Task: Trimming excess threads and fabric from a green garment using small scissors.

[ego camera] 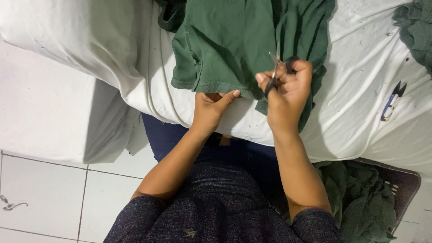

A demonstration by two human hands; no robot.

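A dark green garment (234,40) lies spread on a table covered with white cloth (360,90). My left hand (211,108) pinches the garment's lower hem at the table's near edge, thumb on top. My right hand (288,92) is closed around small black-handled thread snips (275,72), blades pointing up over the green fabric just right of the left hand.
A second pair of snips with a blue handle (392,101) lies on the white cloth at the right. More green fabric (416,27) sits at the top right corner. A dark basket (405,180) holding green garments stands on the tiled floor at lower right.
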